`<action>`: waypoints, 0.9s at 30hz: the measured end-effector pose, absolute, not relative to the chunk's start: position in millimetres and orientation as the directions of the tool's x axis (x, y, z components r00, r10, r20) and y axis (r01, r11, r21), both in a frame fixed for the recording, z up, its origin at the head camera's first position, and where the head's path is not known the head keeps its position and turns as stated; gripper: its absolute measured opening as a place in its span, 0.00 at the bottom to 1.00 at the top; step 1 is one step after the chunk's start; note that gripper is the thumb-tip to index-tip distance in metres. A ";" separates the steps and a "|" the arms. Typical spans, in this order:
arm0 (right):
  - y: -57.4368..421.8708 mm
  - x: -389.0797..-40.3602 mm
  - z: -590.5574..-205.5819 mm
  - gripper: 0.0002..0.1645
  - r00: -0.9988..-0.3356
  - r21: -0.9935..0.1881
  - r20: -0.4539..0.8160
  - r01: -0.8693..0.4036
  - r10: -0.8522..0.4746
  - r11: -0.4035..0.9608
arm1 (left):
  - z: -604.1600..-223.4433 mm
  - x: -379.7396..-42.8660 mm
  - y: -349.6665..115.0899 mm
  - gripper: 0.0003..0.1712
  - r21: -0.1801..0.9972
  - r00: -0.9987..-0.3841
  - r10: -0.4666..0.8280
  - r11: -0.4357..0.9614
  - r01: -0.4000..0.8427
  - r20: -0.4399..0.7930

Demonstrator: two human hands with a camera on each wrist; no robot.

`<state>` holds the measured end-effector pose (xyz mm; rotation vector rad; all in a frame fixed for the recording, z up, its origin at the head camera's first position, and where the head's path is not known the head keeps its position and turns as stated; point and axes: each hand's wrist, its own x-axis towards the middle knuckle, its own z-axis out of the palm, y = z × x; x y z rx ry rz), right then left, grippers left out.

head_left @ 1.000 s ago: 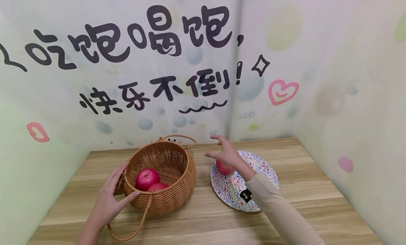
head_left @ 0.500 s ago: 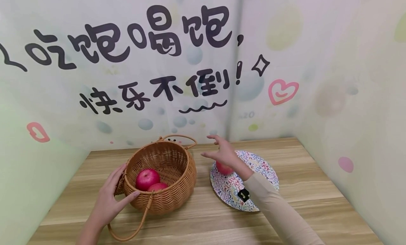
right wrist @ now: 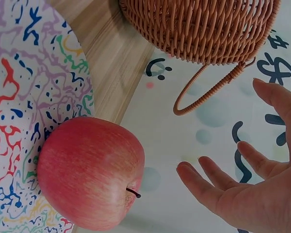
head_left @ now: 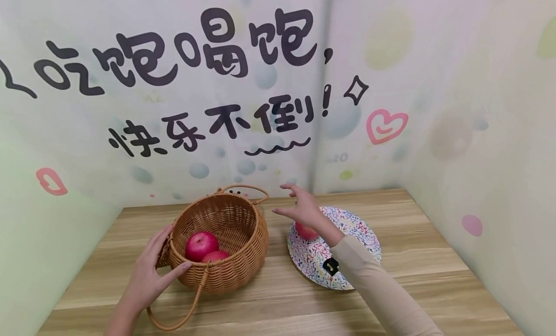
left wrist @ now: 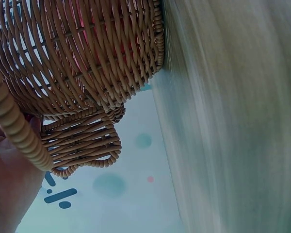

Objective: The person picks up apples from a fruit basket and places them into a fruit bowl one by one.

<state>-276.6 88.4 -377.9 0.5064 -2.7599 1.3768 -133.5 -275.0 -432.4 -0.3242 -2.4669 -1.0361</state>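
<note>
A wicker basket (head_left: 243, 273) stands on the table with two red apples (head_left: 201, 245) in it. My left hand (head_left: 145, 280) rests against its left side, thumb laid at the rim and fingers fairly straight; in the left wrist view those fingers are mostly hidden behind the handle and weave. Another red apple (right wrist: 89, 172) sits on a round plate (right wrist: 39, 68) covered in colourful squiggles. My right hand (head_left: 306, 213) hovers above that apple with fingers spread, pointing towards the basket. The right wrist view shows a gap between this hand (right wrist: 252, 189) and the apple.
One basket handle (head_left: 191, 307) hangs down in front onto the wood-grain table (head_left: 269, 312); the other handle (head_left: 247, 186) stands at the back. A woven flap (left wrist: 85, 138) juts from the basket's side. A printed wall (head_left: 278, 167) borders the table behind.
My right hand has drifted slightly left, towards the basket, with nothing in it. The left hand, basket, apples and plate keep their places.
</note>
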 end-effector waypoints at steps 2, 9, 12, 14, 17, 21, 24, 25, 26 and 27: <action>87.3 -275.9 -376.6 0.44 -0.948 -0.775 0.158 -0.293 -0.277 0.560 | -432.9 -133.5 -275.0 0.56 0.615 -0.872 0.043 0.692 0.378 0.488; 83.1 -273.8 -372.1 0.42 -0.944 -0.777 0.169 -0.304 -0.282 0.551 | -433.6 -133.6 -275.1 0.56 0.613 -0.869 0.045 0.691 0.383 0.493; 81.5 -274.4 -371.0 0.41 -0.938 -0.777 0.186 -0.323 -0.293 0.541 | -433.5 -133.7 -275.3 0.56 0.612 -0.870 0.044 0.693 0.381 0.491; 80.7 -274.7 -370.4 0.40 -0.936 -0.780 0.185 -0.324 -0.298 0.535 | -433.5 -133.9 -275.5 0.56 0.613 -0.870 0.044 0.692 0.381 0.491; 79.8 -274.8 -369.3 0.40 -0.935 -0.784 0.183 -0.326 -0.305 0.528 | -434.0 -134.4 -275.9 0.56 0.615 -0.870 0.045 0.689 0.383 0.491; 78.9 -274.5 -367.9 0.40 -0.930 -0.783 0.190 -0.337 -0.314 0.523 | -434.5 -134.6 -275.9 0.56 0.619 -0.868 0.046 0.683 0.388 0.494; 77.8 -273.8 -366.1 0.39 -0.926 -0.781 0.198 -0.347 -0.322 0.518 | -434.6 -134.4 -275.6 0.56 0.622 -0.866 0.048 0.676 0.395 0.498; 77.3 -273.2 -365.1 0.39 -0.924 -0.782 0.199 -0.350 -0.325 0.515 | -434.8 -134.4 -275.6 0.56 0.624 -0.866 0.049 0.673 0.397 0.498; 76.9 -273.0 -364.4 0.39 -0.923 -0.782 0.200 -0.352 -0.328 0.514 | -434.9 -134.5 -275.7 0.56 0.625 -0.866 0.050 0.672 0.398 0.498; 76.2 -272.5 -363.3 0.39 -0.922 -0.783 0.201 -0.354 -0.331 0.512 | -434.9 -134.4 -275.6 0.56 0.625 -0.866 0.050 0.672 0.398 0.498</action>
